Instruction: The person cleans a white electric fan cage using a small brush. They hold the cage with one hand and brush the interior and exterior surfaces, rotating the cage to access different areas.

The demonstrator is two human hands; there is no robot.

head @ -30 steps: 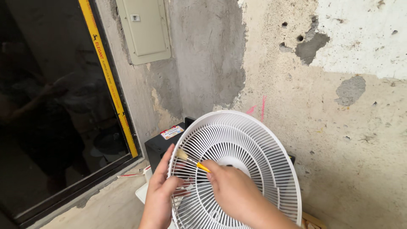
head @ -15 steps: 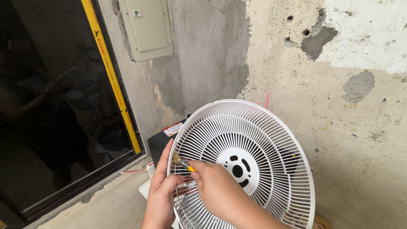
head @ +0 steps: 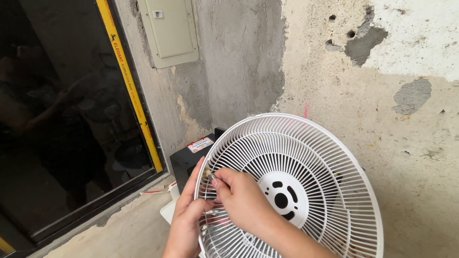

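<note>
Left hand (head: 187,220): your fingers clamp the white fan grille (head: 306,157) rim.
Right hand (head: 240,197): your fingers pinch the small brush (head: 209,175), dusting the ribs.
Next: likely needs the grille turned.

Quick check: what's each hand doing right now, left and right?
Left hand: gripping the rim of the white fan grille.
Right hand: pinched shut on a small brush, bristles against the grille.

One white fan grille (head: 306,191), one small brush (head: 208,175) pinched at the right fingertips, two hands. Behind the left fingers, one black box (head: 187,165); above, one beige wall panel (head: 169,28).
</note>
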